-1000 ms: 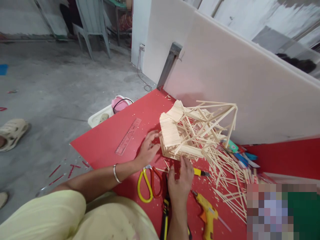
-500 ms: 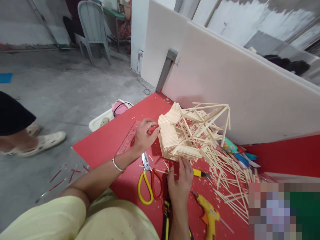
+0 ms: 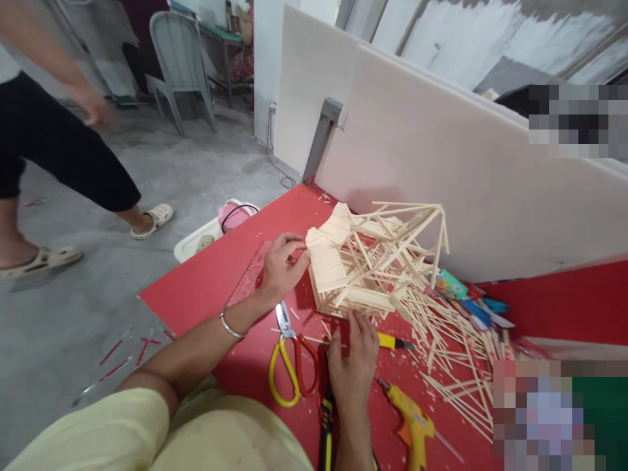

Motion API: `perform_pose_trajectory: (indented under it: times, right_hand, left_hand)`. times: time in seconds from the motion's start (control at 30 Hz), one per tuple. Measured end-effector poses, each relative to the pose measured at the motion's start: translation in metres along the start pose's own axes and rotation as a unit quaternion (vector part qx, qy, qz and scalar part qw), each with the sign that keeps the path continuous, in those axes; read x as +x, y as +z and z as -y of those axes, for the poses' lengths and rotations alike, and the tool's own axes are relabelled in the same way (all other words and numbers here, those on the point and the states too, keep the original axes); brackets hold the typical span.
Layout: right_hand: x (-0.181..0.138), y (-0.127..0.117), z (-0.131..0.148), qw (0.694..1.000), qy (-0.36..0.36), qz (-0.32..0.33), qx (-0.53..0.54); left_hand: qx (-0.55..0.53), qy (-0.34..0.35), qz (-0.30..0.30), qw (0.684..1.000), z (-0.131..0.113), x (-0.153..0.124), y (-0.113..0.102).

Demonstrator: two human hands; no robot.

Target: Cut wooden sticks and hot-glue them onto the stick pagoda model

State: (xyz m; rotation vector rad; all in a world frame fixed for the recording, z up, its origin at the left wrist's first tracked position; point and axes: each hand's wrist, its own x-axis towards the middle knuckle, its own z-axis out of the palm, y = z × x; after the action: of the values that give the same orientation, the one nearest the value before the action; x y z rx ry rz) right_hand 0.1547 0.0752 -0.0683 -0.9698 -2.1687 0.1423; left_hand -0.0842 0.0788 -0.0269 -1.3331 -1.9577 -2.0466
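A model building of thin wooden sticks [image 3: 328, 261] stands on the red tabletop, with a slatted roof at its left and a loose-looking frame of sticks at its right. My left hand [image 3: 284, 267] is at the roof's left edge, fingers bent and thumb apart, fingertips touching or nearly touching it. Beside the model's front base, my right hand [image 3: 354, 356] has its fingers stretched forward, their tips partly hidden against the sticks. Between my forearms lie scissors [image 3: 285, 356] with one yellow and one red handle. A yellow-and-black tool handle [image 3: 325, 428] shows next to my right wrist.
A yellow glue gun [image 3: 412, 422] and a yellow cutter knife [image 3: 392, 341] lie at the right. Loose sticks [image 3: 456, 333] spread beyond them. A clear ruler [image 3: 248, 275] lies left. A white board [image 3: 441, 163] stands behind the table. Someone in black trousers [image 3: 73, 150] walks at far left.
The person at far left has stepped further into view, towards the right. My hands and the model look almost the same; the view has shifted slightly.
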Motion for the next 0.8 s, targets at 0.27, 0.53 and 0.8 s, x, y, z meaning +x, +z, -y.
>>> perform_pose_trajectory:
  times: [0.27, 0.53, 0.8]
  right_hand:
    - [0.0003, -0.0002, 0.0004, 1.000, 0.000, 0.000, 0.000]
    - [-0.0005, 0.0000, 0.0003, 1.000, 0.003, 0.001, -0.002]
    - [-0.0013, -0.0005, 0.0004, 1.000, 0.008, 0.006, -0.006]
  left_hand:
    - [0.014, 0.025, 0.005, 1.000, 0.0020, 0.0006, -0.0016]
    - [0.038, 0.066, 0.003, 0.997, 0.0041, 0.0017, -0.0038]
    - [0.036, 0.051, 0.002, 0.998, 0.0061, 0.0034, -0.0027]
